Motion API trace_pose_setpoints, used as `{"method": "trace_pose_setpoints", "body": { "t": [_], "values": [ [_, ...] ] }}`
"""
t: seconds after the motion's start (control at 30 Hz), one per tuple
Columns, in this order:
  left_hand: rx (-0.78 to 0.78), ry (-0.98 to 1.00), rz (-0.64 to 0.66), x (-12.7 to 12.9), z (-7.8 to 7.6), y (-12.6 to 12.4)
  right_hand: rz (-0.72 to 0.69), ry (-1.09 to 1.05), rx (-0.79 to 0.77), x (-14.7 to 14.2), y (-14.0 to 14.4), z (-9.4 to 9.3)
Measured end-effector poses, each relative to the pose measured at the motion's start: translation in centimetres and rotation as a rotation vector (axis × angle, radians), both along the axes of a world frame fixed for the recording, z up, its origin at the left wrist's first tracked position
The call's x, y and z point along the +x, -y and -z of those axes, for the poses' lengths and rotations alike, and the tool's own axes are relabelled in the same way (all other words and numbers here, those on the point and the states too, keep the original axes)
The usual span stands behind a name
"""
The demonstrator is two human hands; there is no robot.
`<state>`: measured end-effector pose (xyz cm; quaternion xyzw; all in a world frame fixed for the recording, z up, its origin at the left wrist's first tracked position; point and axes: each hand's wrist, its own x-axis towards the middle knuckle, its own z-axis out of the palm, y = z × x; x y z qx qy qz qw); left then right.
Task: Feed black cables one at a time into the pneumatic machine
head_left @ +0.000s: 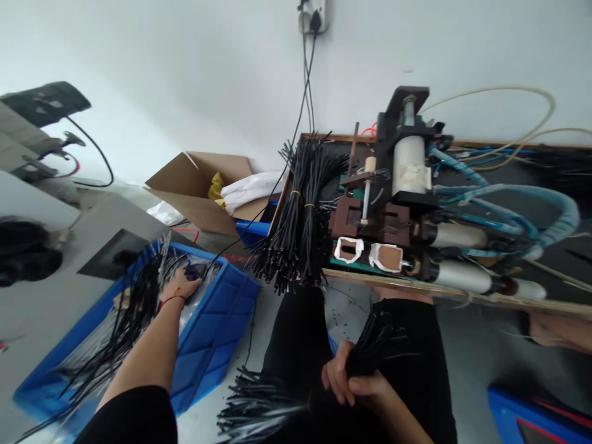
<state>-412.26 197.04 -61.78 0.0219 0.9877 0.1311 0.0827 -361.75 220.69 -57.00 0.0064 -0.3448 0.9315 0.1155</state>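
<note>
1. Right hand (354, 382) is closed tight around a bundle of thin black cable lengths (370, 345), held over the lap.
2. Left hand (182, 285) rests in the blue crate (217, 333), fingers curled on loose black strands (124, 320); how firmly they are gripped cannot be told.
</note>
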Motion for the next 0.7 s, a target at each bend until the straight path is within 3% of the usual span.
{"method": "trace_pose_setpoints", "body": {
  "t": [0.17,0.27,0.33,0.43,0.5,0.57,0.6,0.7],
  "values": [
    [0.086,-0.044,-0.054,1.5,-2.8,-2.3,0.024,0.041,0.011,-0.3,0.2,-0.9],
    [0.217,-0.159,0.025,4.8,-5.3,-3.5,0.061,0.054,0.085,-0.6,0.6,-2.3],
    [0.340,-0.191,0.166,9.1,-7.7,-3.8,0.071,0.070,0.177,-0.8,0.9,-3.9],
    [0.498,-0.071,0.484,18.4,-11.9,-4.1,0.093,0.051,0.384,-1.8,1.0,-7.0],
    [0.662,0.326,0.896,25.1,-14.5,-4.9,0.122,0.052,0.557,-3.0,0.8,-9.2],
    [0.710,0.660,1.080,30.5,-16.1,-6.6,0.145,0.107,0.669,-4.6,0.1,-11.3],
    [0.755,0.751,1.051,32.5,-16.5,-7.7,0.167,0.139,0.719,-5.5,-0.4,-12.3],
    [0.898,0.777,0.632,35.4,-16.0,-10.6,0.309,0.212,0.982,-7.6,-2.3,-15.2]
  ]
}}
